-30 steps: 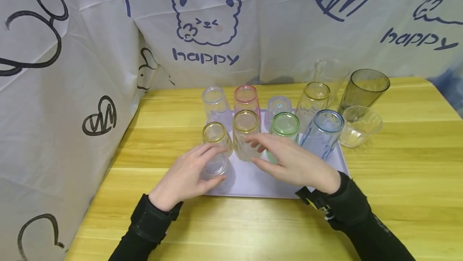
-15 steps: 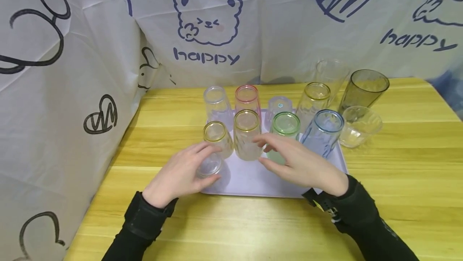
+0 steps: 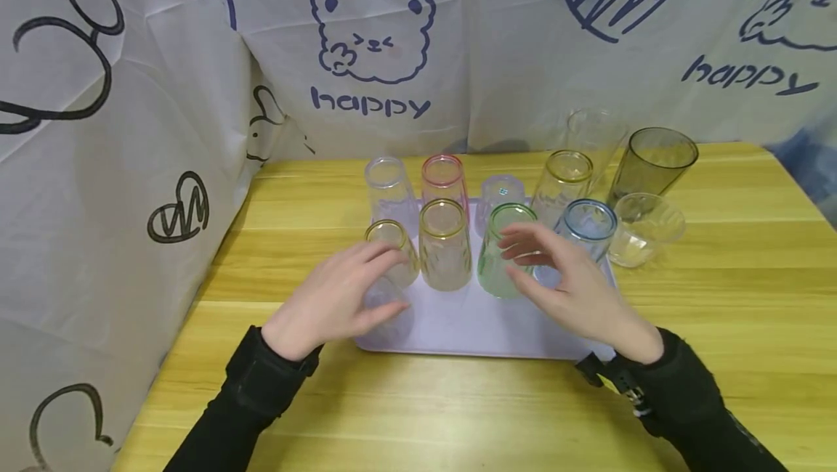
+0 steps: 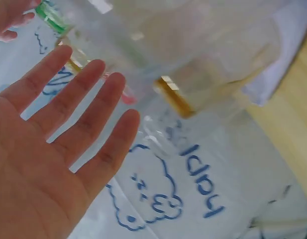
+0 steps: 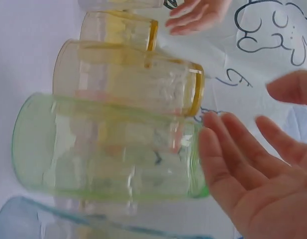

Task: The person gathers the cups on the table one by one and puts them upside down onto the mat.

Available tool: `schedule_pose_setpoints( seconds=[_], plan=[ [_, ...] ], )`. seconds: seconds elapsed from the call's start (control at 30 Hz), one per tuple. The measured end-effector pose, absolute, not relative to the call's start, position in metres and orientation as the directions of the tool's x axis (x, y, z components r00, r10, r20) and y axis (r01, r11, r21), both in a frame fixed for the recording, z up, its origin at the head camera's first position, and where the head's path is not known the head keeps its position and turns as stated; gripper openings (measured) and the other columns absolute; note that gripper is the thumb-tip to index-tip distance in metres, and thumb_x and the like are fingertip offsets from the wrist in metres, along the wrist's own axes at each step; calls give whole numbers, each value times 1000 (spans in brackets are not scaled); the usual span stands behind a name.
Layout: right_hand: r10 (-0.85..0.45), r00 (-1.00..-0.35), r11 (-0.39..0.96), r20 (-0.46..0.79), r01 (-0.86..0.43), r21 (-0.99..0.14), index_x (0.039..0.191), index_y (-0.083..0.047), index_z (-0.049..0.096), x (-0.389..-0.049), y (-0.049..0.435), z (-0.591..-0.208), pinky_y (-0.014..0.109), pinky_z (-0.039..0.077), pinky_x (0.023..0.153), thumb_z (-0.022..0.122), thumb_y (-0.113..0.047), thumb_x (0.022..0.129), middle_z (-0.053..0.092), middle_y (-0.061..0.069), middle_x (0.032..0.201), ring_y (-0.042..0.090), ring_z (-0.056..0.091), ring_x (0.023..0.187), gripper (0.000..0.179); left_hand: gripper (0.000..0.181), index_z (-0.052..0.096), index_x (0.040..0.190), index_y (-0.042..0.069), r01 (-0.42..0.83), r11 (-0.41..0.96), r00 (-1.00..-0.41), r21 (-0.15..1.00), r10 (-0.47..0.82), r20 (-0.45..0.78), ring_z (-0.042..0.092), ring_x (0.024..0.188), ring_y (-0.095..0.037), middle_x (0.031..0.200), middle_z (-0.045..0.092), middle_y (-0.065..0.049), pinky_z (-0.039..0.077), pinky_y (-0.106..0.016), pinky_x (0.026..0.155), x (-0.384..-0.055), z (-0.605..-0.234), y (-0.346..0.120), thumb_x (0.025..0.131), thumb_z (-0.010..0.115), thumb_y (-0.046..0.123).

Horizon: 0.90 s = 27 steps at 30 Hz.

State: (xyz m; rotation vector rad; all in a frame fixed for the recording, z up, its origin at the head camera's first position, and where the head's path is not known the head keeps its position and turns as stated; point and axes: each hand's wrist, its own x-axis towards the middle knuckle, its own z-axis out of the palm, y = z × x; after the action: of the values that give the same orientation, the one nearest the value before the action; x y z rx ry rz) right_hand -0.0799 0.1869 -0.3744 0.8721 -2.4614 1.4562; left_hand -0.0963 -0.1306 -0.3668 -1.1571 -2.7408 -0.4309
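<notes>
On a pale lilac tray (image 3: 458,334) stand several upside-down drinking glasses. My left hand (image 3: 336,298) is by a clear glass (image 3: 391,312) at the tray's front left corner; in the left wrist view its fingers (image 4: 88,124) are spread and straight. A short amber-rimmed glass (image 3: 387,234) is just behind it, beside a tall amber-rimmed glass (image 3: 445,258). My right hand (image 3: 582,290) has its fingertips right at the green glass (image 3: 493,269), holding nothing. Partly hidden behind that hand is a blue glass (image 3: 591,225).
A clear ribbed glass (image 3: 389,192), a pink-rimmed glass (image 3: 443,174), a small lilac glass (image 3: 502,192) and an amber-rimmed glass (image 3: 565,181) form the back row. Right of the tray stand a smoky glass (image 3: 657,160), a clear bowl-like cup (image 3: 644,229) and a tall clear glass (image 3: 595,131).
My right hand has moved rightward, from the tall amber-rimmed glass to the green one. The left hand and the front clear glass have shifted only slightly.
</notes>
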Motion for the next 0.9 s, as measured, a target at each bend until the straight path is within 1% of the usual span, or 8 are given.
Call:
schedule_pose_setpoints(
  seconds=[0.13,0.27,0.4,0.53,0.67,0.73,0.8,0.9],
  plan=[
    [-295,-828,294,476,-553,-780,132,3,55,-79,202,-369,15,54,90,61,14,89,67,5,118,7,64,109,44,49,64,129,12,767,618,-640,170,721,267,63,110,-20,124,65,-3,55,-38,93,-103,-352,-117,89,74,40],
    [-197,-832,279,518,-554,-784,131,3,55,-80,221,-365,12,52,89,58,20,87,68,-8,117,4,65,109,47,48,64,130,14,803,584,-592,115,761,265,63,114,-21,126,65,-3,54,-38,97,-110,-336,-100,91,72,40],
    [-129,-836,245,534,-549,-799,133,9,51,-81,244,-365,14,53,92,56,16,90,68,0,120,6,65,110,44,48,63,131,14,836,543,-542,76,798,264,62,117,-22,128,64,-3,54,-39,98,-119,-322,-82,91,73,37],
    [-86,-810,105,580,-586,-803,137,14,45,-85,271,-372,19,52,98,52,15,92,66,7,126,11,64,115,45,46,62,133,13,862,504,-498,54,823,271,61,119,-22,129,64,-3,55,-37,97,-131,-310,-64,93,70,34],
    [38,-793,-10,608,-609,-793,133,12,49,-85,288,-370,19,52,99,47,22,88,68,7,120,14,65,113,47,46,59,137,14,876,482,-474,35,844,251,59,124,-24,134,62,-4,50,-38,106,-141,-300,-46,96,66,35],
    [100,-787,58,609,-606,-793,134,9,51,-84,298,-370,18,51,101,45,23,88,68,4,121,14,64,114,48,47,58,138,14,882,470,-462,26,855,234,58,126,-24,136,61,-5,47,-38,111,-146,-296,-36,97,64,36],
    [131,-776,189,617,-592,-784,137,6,49,-86,316,-379,19,49,104,47,17,92,65,3,126,14,61,120,47,46,57,139,15,890,456,-449,22,865,223,57,127,-24,137,60,-4,45,-36,113,-151,-293,-27,98,63,36],
    [192,-771,348,607,-524,-777,143,-1,46,-95,356,-406,22,46,110,53,9,95,59,10,135,20,56,129,50,46,56,140,16,895,445,-440,24,873,209,56,127,-23,138,59,-4,45,-34,111,-157,-290,-12,99,60,36]
  ],
)
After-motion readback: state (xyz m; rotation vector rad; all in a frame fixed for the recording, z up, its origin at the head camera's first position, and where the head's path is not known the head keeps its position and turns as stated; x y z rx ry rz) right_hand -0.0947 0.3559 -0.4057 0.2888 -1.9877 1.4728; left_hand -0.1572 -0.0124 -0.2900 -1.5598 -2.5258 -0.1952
